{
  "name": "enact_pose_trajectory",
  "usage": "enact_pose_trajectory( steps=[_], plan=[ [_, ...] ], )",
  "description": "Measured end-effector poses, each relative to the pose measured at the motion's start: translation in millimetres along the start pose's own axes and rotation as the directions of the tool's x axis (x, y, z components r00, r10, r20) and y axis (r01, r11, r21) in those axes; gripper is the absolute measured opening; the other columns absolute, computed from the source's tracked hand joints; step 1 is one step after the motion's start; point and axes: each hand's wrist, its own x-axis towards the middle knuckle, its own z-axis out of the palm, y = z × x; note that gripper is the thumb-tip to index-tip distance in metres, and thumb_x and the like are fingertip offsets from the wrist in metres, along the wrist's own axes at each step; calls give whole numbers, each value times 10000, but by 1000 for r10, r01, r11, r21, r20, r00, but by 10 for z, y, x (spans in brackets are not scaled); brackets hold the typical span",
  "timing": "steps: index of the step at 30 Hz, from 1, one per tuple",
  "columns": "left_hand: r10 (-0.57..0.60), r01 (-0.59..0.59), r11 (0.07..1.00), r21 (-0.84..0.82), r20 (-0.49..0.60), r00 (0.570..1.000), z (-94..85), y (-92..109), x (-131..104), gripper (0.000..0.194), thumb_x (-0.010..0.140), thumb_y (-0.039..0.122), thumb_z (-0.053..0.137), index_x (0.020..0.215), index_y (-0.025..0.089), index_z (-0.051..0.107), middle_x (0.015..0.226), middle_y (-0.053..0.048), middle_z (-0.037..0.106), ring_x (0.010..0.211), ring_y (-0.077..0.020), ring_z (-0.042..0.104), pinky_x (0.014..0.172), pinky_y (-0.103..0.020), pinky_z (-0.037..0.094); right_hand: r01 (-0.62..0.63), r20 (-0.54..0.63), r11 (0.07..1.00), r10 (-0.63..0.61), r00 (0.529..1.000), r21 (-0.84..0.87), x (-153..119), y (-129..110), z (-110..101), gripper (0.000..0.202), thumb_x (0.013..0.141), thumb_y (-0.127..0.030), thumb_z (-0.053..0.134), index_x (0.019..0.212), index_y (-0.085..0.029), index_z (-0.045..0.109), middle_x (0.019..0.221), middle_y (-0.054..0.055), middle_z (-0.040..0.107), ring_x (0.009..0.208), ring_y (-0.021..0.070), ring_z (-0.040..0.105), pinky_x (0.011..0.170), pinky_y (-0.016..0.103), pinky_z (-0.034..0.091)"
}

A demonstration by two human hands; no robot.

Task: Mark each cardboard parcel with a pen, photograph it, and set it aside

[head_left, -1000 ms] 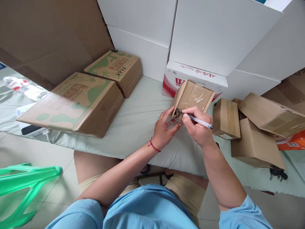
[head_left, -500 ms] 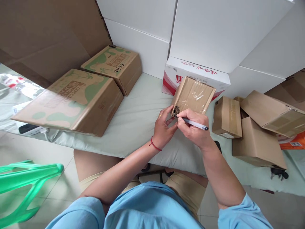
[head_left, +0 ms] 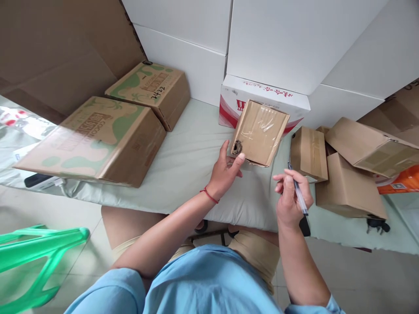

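Observation:
A small brown cardboard box (head_left: pixel 262 133) with clear tape on top stands tilted against a white and red carton (head_left: pixel 229 100). Dark scribbles or a dark hole mark its near left corner; I cannot tell which. Beside that corner is my left hand (head_left: pixel 225 170), a red string round its wrist, its fingers apart and the thumb at the box's edge. To the right of the box, my right hand (head_left: pixel 293 196) holds a pen (head_left: pixel 299 194) between thumb and fingers, clear of the box.
Two green-printed cartons (head_left: pixel 131 135) stand on the left of the cloth-covered table (head_left: pixel 193 144). Several brown boxes (head_left: pixel 350 187) crowd the right, with keys (head_left: pixel 378 225) beside them. A green plastic stool (head_left: pixel 42 244) is at the lower left.
My right hand has moved away from the box's corner to the right, still with the pen. My left fingers have opened and loosened from the box.

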Motion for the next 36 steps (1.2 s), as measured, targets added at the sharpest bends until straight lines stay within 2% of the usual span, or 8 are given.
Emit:
enact_pose_trajectory(
  steps=[4,10,16,20,25,29,33,36],
  plan=[
    [-118,122,975,-186,36,992,122,116,38,872,907,496,831,1630,272,399,995,-38,735,638,-154,694,649,-334,634,-83,74,996,86,994,-38,-352,149,-302,241,1046,-431,664,1109,-216,753,786,14,778,523,112,599,526,251,502],
    [-39,60,954,-295,78,996,134,94,33,741,788,256,727,1486,237,480,930,5,685,679,-147,678,787,-392,640,-184,28,968,191,981,-172,-553,273,-769,267,1040,-438,665,1133,-205,756,821,33,780,561,133,617,553,267,525],
    [-53,24,925,-379,-65,996,-24,64,61,529,711,231,677,1235,228,606,711,97,587,468,-75,510,589,-272,564,65,170,849,29,985,-524,-408,480,-1159,293,1025,-399,657,1203,-187,754,880,59,786,717,173,720,767,313,590],
    [-43,-22,924,-383,-160,986,-162,127,59,407,676,247,732,1063,220,610,689,102,620,434,-61,515,511,-229,502,184,402,817,63,914,-546,-419,627,-1139,287,1040,-319,593,1260,-197,732,967,84,779,843,222,741,840,368,608],
    [-14,-63,933,-354,-211,977,-206,213,-15,472,624,230,757,1075,205,621,664,104,646,429,-71,553,512,-227,505,295,613,837,60,788,-460,-519,681,-761,496,997,-158,485,1473,-179,623,1108,146,765,1038,309,711,949,495,614],
    [31,-120,936,-330,-264,964,-183,253,-125,436,655,254,738,1060,218,580,775,60,715,522,-100,664,575,-242,560,312,532,781,31,846,-541,-510,694,-763,611,1044,-240,507,1644,-155,427,1324,209,709,1188,345,657,1051,563,561],
    [32,-122,943,-311,-281,959,-54,181,-277,474,706,253,735,1094,261,464,833,75,702,601,-122,720,677,-282,613,175,277,576,93,956,-799,-535,805,-1178,752,1059,-513,551,1633,-52,398,1501,325,580,1362,447,550,1124,643,464],
    [13,-98,937,-336,-246,969,118,96,-326,540,712,256,744,1149,278,428,881,70,695,697,-145,754,768,-329,642,56,188,431,270,944,-901,-652,869,-1448,887,1025,-637,559,1626,-7,389,1472,359,585,1332,473,563,1094,611,472]
  ],
)
